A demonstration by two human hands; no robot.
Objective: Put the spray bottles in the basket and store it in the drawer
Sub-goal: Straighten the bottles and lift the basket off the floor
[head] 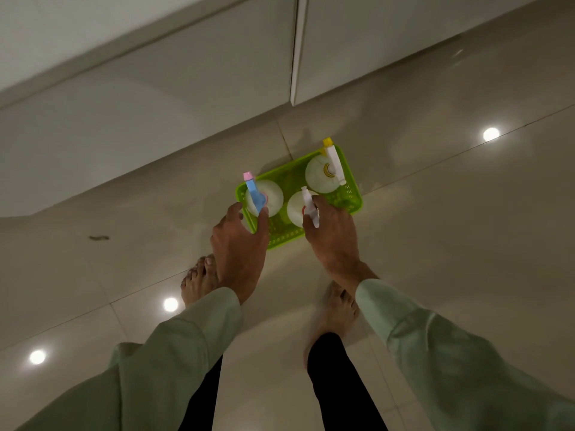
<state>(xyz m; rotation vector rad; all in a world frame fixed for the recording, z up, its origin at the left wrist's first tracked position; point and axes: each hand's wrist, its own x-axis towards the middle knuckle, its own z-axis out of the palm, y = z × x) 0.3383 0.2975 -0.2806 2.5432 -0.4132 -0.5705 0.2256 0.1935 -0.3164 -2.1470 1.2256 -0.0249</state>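
A lime-green plastic basket (353, 197) sits on the glossy tiled floor, just in front of the cabinet base. Three white spray bottles stand upright in it. One with a blue and pink trigger (272, 195) is at the left, one with a yellow trigger (315, 177) at the far right, and one with a white trigger (295, 208) at the near middle. My left hand (239, 241) hovers over the basket's near-left corner with fingers spread, thumb by the blue trigger. My right hand (334, 234) has its fingers around the white trigger head.
Pale cabinet fronts (186, 98) fill the top of the view, with a vertical gap (295, 57) between two panels. My bare feet (199, 281) stand on the floor just behind the basket. Ceiling lights reflect off the tiles (435, 244).
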